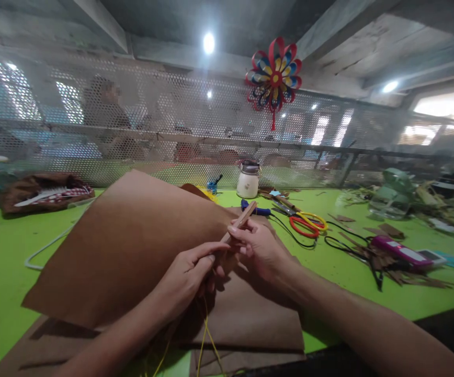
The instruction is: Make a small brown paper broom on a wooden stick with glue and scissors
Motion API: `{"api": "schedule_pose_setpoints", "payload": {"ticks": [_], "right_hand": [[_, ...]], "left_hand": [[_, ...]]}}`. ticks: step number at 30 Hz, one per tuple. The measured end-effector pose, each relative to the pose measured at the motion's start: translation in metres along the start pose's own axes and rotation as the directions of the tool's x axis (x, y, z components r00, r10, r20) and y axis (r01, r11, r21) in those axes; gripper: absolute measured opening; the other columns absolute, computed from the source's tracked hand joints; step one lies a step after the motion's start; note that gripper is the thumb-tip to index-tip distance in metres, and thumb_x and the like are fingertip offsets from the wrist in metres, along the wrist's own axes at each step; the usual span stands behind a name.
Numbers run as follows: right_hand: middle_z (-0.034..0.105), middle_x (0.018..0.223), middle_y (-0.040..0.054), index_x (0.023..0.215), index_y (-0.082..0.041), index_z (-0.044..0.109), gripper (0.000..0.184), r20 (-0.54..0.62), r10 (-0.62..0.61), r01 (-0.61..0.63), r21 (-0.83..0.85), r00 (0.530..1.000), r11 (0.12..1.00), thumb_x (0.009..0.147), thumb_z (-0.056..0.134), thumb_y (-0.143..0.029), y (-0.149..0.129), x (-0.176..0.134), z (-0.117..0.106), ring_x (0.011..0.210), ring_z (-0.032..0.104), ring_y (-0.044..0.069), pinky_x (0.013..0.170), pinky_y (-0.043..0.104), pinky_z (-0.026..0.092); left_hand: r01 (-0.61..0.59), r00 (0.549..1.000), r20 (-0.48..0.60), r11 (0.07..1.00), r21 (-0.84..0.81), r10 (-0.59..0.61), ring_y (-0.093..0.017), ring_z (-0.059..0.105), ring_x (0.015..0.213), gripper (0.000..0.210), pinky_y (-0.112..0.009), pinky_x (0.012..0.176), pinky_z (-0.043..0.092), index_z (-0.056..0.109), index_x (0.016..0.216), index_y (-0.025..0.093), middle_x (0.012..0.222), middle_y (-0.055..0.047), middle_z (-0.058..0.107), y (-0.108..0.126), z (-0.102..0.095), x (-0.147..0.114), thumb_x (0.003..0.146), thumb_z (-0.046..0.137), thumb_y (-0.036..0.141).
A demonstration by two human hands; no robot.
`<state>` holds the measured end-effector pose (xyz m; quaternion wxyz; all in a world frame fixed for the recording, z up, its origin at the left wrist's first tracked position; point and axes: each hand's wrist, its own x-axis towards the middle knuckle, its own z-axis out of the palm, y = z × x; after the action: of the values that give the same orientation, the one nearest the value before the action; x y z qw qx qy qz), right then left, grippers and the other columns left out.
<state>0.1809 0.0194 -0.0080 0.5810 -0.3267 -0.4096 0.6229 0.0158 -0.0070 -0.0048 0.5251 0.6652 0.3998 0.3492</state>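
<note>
Leave yellow threads [206,321] slack at bottom centre. Pinching the brown strip [246,213] at frame centre, fully closed on it with left hand [191,272] and, farther up, right hand [261,248]; press evenly, clear of blue corded tool [262,211] just beyond.

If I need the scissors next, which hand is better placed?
The right hand, likely: it is nearer the scissors, while the left hand sits farther off. It pinches the brown strip, so would release that first.
</note>
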Motion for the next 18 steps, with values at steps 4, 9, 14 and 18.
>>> {"api": "schedule_pose_setpoints", "payload": {"ticks": [4, 9, 14, 18], "right_hand": [[0.060, 0.065, -0.0007, 0.073, -0.018, 0.059, 0.016, -0.078, -0.048, 0.047, -0.015, 0.996, 0.999, 0.064, 0.072, -0.022, -0.004, 0.007, -0.005, 0.053, 0.050, 0.010, 0.050, 0.023, 0.038], [0.060, 0.064, -0.0011, 0.070, -0.017, 0.057, 0.020, -0.146, -0.093, 0.094, -0.004, 0.985, 0.996, 0.066, 0.071, -0.031, -0.011, 0.016, -0.015, 0.056, 0.053, 0.011, 0.058, 0.027, 0.045], [0.057, 0.058, -0.0021, 0.067, -0.017, 0.056, 0.028, -0.151, -0.106, 0.109, 0.015, 0.983, 0.994, 0.069, 0.069, -0.042, -0.017, 0.019, -0.020, 0.054, 0.053, 0.011, 0.059, 0.028, 0.046], [0.060, 0.067, -0.0022, 0.074, -0.017, 0.059, 0.026, -0.129, -0.131, 0.129, -0.027, 0.983, 0.991, 0.063, 0.075, -0.033, -0.018, 0.017, -0.020, 0.058, 0.054, 0.010, 0.059, 0.025, 0.045]], "left_hand": [[0.015, 1.000, -0.018, 1.000, -0.003, -0.015, -0.011, 0.051, 0.052, 0.039, -0.022, 0.050, 0.039, 0.057, 0.114, 0.014, 0.072, -0.004, 0.063, 0.002, 0.002, 0.000, 0.083, 0.044, 0.033], [0.022, 0.999, -0.039, 1.000, -0.004, -0.022, -0.010, 0.050, 0.050, 0.040, -0.021, 0.046, 0.036, 0.057, 0.114, 0.015, 0.074, -0.005, 0.063, 0.004, 0.003, -0.001, 0.082, 0.043, 0.034], [0.018, 1.000, -0.017, 1.000, -0.010, -0.019, -0.010, 0.050, 0.051, 0.039, -0.021, 0.048, 0.037, 0.058, 0.112, 0.015, 0.071, -0.003, 0.063, 0.002, 0.001, 0.000, 0.081, 0.046, 0.035], [0.022, 0.999, -0.039, 1.000, -0.005, -0.023, -0.010, 0.047, 0.050, 0.041, -0.022, 0.049, 0.037, 0.058, 0.113, 0.014, 0.070, -0.003, 0.062, 0.002, 0.003, 0.000, 0.081, 0.046, 0.037]]}}
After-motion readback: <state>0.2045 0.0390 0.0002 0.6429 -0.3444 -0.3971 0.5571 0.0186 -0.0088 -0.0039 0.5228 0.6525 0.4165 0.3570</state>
